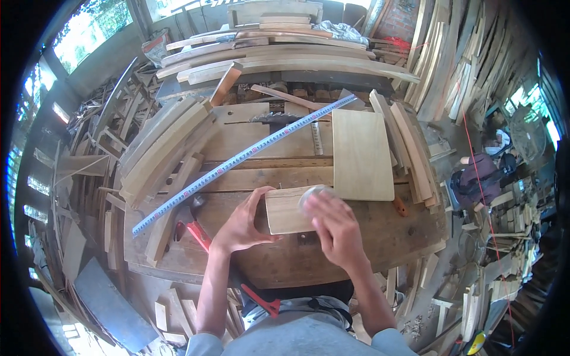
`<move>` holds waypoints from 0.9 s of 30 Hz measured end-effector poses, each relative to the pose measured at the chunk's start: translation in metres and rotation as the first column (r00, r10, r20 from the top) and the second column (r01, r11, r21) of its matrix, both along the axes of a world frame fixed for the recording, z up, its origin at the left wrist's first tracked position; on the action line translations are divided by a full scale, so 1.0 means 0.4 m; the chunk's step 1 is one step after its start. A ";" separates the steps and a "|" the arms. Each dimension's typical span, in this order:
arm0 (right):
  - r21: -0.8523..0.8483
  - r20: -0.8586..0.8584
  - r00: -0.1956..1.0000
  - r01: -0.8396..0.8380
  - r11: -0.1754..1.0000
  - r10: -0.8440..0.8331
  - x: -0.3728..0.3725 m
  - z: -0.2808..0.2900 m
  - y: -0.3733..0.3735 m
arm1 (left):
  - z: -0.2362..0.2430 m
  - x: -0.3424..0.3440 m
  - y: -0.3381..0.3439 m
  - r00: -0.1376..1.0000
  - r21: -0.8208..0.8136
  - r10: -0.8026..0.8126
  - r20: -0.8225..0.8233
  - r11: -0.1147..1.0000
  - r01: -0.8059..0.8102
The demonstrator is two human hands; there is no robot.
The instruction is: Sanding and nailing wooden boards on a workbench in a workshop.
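Note:
A short wooden board (284,216) lies at the middle of the bench's front part. My left hand (241,222) grips its left end, fingertips at the top edge and thumb low at the lower edge. My right hand (335,228) presses a pale grey pad (308,194) on the board's right part; the fingers partly hide it. Behind, a wider wooden panel (362,155) lies at the right. A long white-and-blue tape measure (231,165) runs diagonally beyond my hands. A red-handled tool (198,232) lies left of my left hand.
Wood strips are piled on the bench (172,264) left (151,154), right (409,154) and behind. A saw blade (279,116) rises mid-bench. An orange handle (400,206) lies right. At the far right, a person in dark purple (478,178) is among scrap wood, near a red cord.

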State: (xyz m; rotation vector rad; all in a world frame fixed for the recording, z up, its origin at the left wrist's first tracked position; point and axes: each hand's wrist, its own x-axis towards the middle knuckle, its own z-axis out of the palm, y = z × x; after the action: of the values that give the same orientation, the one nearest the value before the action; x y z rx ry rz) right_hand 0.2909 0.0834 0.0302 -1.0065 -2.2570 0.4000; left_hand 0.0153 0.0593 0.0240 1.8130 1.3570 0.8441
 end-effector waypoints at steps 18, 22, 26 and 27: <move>-0.028 0.058 0.998 0.024 0.999 -0.022 -0.076 0.033 0.029 | -0.001 -0.008 -0.007 1.000 -0.022 0.009 0.017 1.000 -0.009; -0.028 0.086 0.991 -0.098 0.995 0.101 -0.141 0.057 -0.026 | -0.001 -0.016 0.002 0.999 0.005 -0.020 0.039 1.000 0.019; -0.064 0.060 0.969 -0.235 0.970 0.239 -0.094 0.051 0.024 | -0.018 -0.018 -0.003 0.998 -0.016 -0.004 0.056 1.000 0.005; -0.067 0.062 0.969 -0.235 0.970 0.239 -0.101 0.049 0.032 | -0.022 -0.016 -0.004 0.999 -0.009 0.011 0.047 1.000 -0.010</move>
State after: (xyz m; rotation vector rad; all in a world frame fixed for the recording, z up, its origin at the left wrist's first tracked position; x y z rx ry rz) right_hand 0.2507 0.0963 0.0497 -0.7914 -2.4506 0.5447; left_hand 0.0089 0.0576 0.0152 1.7700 1.3396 0.8800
